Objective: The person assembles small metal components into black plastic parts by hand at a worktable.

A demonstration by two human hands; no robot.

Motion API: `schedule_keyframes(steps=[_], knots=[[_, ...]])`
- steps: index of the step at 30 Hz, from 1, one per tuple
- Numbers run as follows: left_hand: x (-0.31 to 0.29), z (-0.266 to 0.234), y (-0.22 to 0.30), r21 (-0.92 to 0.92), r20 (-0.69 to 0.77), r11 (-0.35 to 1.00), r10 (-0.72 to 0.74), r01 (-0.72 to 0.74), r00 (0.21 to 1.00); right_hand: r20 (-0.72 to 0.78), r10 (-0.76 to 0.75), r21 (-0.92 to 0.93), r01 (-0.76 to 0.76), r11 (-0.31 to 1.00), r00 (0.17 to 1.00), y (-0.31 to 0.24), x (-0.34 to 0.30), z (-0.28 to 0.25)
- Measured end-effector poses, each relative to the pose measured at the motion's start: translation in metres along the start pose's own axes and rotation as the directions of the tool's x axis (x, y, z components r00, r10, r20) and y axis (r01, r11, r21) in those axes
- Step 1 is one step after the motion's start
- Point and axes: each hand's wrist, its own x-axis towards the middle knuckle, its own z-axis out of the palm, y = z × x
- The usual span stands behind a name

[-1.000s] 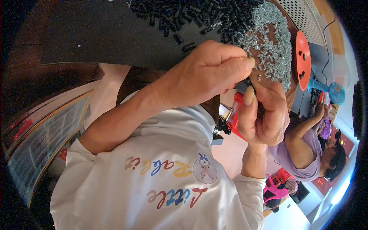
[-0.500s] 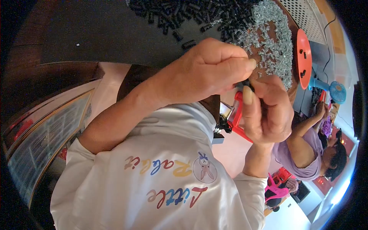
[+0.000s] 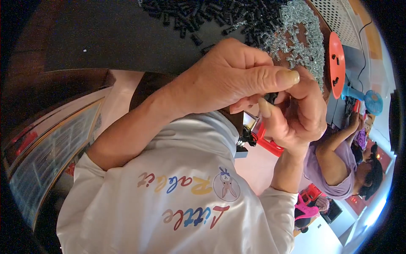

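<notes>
My left hand and my right hand meet in front of my white shirt. Between their fingertips is a small black plastic part, mostly covered by the fingers. Both hands are closed around it, the left thumb lying across the top and the right thumb pressing from below. Beyond them on the dark table lies a heap of black cylindrical plastic pieces, with a spread of small silver coil springs beside it.
A red-orange plate holding a few black bits stands at the table's right edge, near a small blue fan. At the right sits another person in a lilac top. A red stool stands below my hands.
My left thumb has slid right and straightened over the part. My right hand has turned slightly, its fingers shifting up and right around the part.
</notes>
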Motion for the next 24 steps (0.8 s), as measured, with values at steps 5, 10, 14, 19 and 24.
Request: schedule_keyframes(steps=[5, 10, 14, 19, 24], knots=[[0.001, 0.0, 0.001, -0.03, 0.02, 1.0, 0.011, -0.011, 1.0, -0.039, -0.01, 0.01, 0.01, 1.0, 0.999, 0.002, 0.0, 0.007], [0.002, -0.001, 0.003, -0.13, 0.033, 0.991, 0.02, -0.015, 0.999, -0.065, -0.076, -0.089, 0.07, 0.994, 0.995, 0.005, 0.006, 0.007], [0.002, 0.005, 0.007, -0.061, 0.015, 0.998, 0.012, -0.011, 1.0, -0.126, -0.097, -0.015, 0.096, 0.995, 0.987, 0.01, 0.001, 0.009], [0.003, 0.007, 0.002, 0.01, -0.012, 1.0, -0.001, 0.001, 1.0, -0.203, 0.038, -0.066, -0.052, 0.996, 0.978, 0.028, -0.016, -0.02], [0.001, 0.007, 0.003, 0.087, 0.031, 0.996, 0.02, -0.022, 0.999, -0.464, 0.441, -0.245, -0.59, 0.769, 0.768, 0.087, -0.035, -0.086]])
